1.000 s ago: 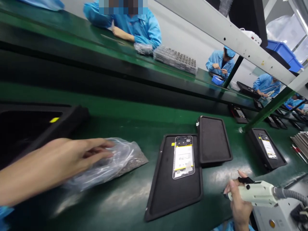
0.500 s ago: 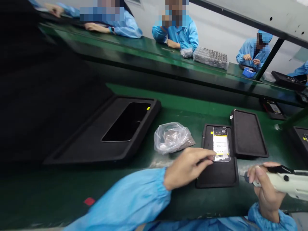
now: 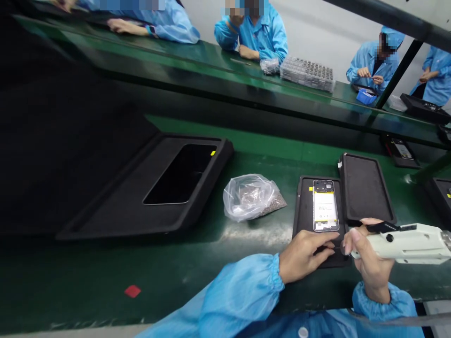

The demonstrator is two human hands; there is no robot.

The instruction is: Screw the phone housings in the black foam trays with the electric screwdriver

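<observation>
My right hand (image 3: 371,263) is wrapped round a pale electric screwdriver (image 3: 405,244), whose thin bit points left. At the bit's tip, the curled fingers and thumb of my left hand (image 3: 306,256) come close together. Anything pinched there is too small to make out. Just beyond my left hand, an opened phone (image 3: 324,206) with its white battery showing lies in a black foam tray (image 3: 305,211). A yellow tab sits beside the phone's upper left edge. My hands partly cover the tray's near end.
Left of the tray lies a clear plastic bag (image 3: 250,197) of small metal pieces. A second black tray (image 3: 366,188) stands at the right. Farther left, a large black tray (image 3: 116,202) holds a dark-screened phone (image 3: 179,176). Co-workers in blue sit across the green bench (image 3: 197,277).
My left hand has moved off the phone's lower edge, toward me and right. My right hand has brought the screwdriver left and up, so its bit meets my left fingers.
</observation>
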